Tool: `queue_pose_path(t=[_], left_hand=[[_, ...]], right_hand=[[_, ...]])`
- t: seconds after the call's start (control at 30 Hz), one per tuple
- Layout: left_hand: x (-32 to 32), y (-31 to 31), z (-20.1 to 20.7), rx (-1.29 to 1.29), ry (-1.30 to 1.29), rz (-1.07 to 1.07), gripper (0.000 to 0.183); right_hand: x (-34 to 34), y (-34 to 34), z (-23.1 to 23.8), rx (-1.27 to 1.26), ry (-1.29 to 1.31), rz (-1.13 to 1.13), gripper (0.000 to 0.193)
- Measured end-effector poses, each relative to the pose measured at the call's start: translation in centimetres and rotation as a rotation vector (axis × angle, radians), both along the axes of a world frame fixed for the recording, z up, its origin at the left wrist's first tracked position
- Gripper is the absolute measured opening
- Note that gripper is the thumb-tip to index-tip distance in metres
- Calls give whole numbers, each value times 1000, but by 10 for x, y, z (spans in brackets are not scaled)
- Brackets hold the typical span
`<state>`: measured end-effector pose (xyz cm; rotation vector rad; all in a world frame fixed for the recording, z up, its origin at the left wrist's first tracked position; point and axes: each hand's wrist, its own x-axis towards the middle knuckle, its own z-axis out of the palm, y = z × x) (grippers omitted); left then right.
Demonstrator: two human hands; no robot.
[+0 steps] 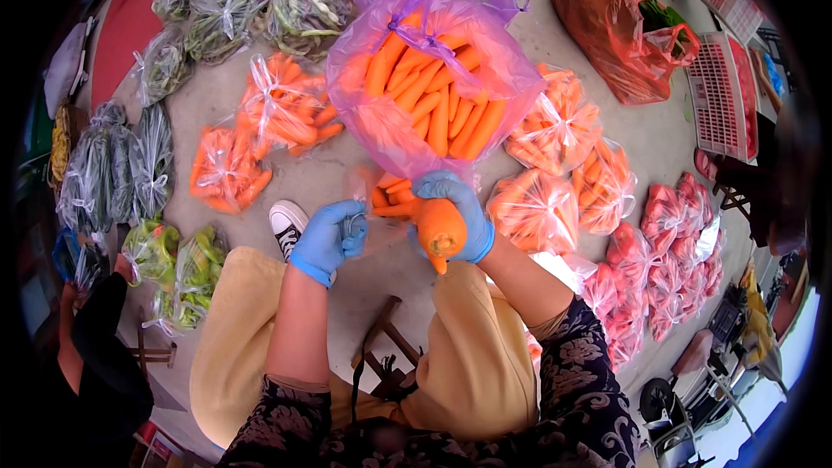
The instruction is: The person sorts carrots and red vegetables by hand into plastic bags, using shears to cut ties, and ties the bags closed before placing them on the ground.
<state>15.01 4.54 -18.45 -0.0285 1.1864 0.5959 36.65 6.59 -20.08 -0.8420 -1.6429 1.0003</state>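
My right hand, in a blue glove, grips a couple of carrots with their thick ends toward me. Closed in a fist, my left hand, also gloved in blue, pinches the edge of a clear plastic bag. That thin bag spreads between my hands, with several carrots lying in it. Just beyond them stands a large purple plastic bag, open and heaped with loose carrots. Part of the clear bag is hidden behind my right hand.
Tied bags of carrots lie left and right. Bagged green vegetables, bagged peppers and bagged red produce surround me. A red bag and crates stand far right. Another person's arm shows at left.
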Motion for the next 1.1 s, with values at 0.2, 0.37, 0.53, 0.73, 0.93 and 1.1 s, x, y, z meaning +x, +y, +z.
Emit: queue_pose_path(t=[0.2, 0.37, 0.53, 0.73, 0.93, 1.1], left_hand=[[1, 6, 5, 23, -332, 125, 13], [12, 6, 2, -53, -265, 192, 15], [16, 13, -9, 32, -255, 163, 10], [24, 22, -10, 48, -131, 100, 8], [18, 19, -20, 10, -88, 123, 8], [27, 17, -23, 2, -90, 110, 8]], right_hand=[[-13, 3, -63, -134, -766, 357, 48], [-26, 6, -18, -207, -844, 443, 18], [9, 54, 48, -547, -115, -38, 15], [54, 160, -1, -105, -655, -441, 29], [33, 191, 10, -208, -1022, -156, 32], [39, 208, -39, 306, -1115, -143, 33]])
